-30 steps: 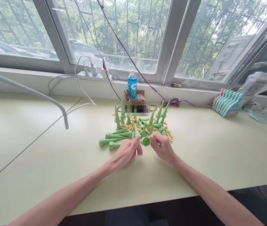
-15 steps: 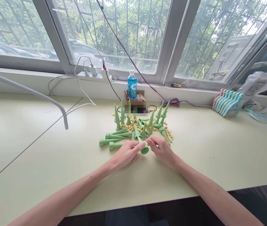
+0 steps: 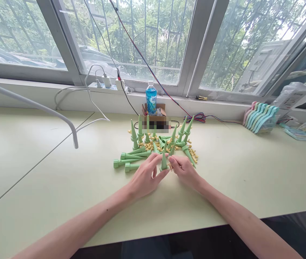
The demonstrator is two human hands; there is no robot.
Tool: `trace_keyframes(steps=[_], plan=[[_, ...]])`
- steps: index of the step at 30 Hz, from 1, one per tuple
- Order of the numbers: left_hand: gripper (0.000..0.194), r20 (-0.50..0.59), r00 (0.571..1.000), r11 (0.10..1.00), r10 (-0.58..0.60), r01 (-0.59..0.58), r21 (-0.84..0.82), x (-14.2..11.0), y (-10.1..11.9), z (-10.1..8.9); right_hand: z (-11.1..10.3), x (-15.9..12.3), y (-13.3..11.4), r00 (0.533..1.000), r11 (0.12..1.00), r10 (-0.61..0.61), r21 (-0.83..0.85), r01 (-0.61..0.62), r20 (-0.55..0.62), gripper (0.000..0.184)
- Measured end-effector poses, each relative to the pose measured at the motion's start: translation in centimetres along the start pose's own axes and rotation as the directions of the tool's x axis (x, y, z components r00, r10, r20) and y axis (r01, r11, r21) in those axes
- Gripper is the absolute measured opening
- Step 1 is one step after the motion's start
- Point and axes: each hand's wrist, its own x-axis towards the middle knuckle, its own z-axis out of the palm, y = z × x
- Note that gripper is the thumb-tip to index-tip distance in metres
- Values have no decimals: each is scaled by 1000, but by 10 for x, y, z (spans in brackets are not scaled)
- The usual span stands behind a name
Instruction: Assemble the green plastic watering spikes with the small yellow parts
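Note:
My left hand (image 3: 146,174) holds a green plastic plant-watering spike (image 3: 164,162) between thumb and fingers, its pointed tip upward. Close against the spike's right side, my right hand (image 3: 183,168) is closed in a pinch. A small yellow plastic valve (image 3: 170,166) shows in part at its fingertips; the rest is covered by the fingers. Behind both hands, several green spikes stand upright, such as the spike (image 3: 134,136) at the left. More lie flat, among them a green spike (image 3: 127,162) beside my left hand. Small yellow valves (image 3: 149,146) are heaped among the spikes.
A blue-liquid bottle (image 3: 151,100) stands in a small cardboard box (image 3: 161,108) by the window ledge. Coiled wires (image 3: 197,117) lie at the back. Pastel hangers (image 3: 261,118) stand at right. A white tube (image 3: 61,113) reaches over the table (image 3: 47,190) from the left.
The green spike in my left hand has turned from its open end facing me to its tip pointing up. My left fingers have shifted around it; the right hand stays close beside it.

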Motion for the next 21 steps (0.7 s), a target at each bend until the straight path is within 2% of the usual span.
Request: trace_keyframes(steps=[5, 7, 10, 14, 17, 21], plan=[[33, -65, 971, 967, -229, 220, -132, 4, 7, -6, -1, 1, 1, 991, 1000, 2, 1, -2, -130, 47], [43, -63, 953, 944, -297, 282, -171, 6, 9, -8, -2, 2, -1, 987, 999, -15, -31, 11, -157, 45], [64, 54, 936, 908, -349, 352, -227, 7, 8, -9, -3, 3, -3, 983, 993, -79, -99, 63, -165, 42], [71, 301, 853, 804, -426, 510, -306, 6, 2, -7, -1, 2, -4, 979, 983, -143, -136, 123, -143, 36], [65, 358, 824, 768, -440, 552, -326, 6, -1, -7, 0, 1, -3, 982, 981, -144, -148, 126, -124, 34], [50, 357, 844, 805, -400, 510, -304, 5, 1, -8, -1, 0, 0, 984, 982, -127, -156, 107, -123, 36]])
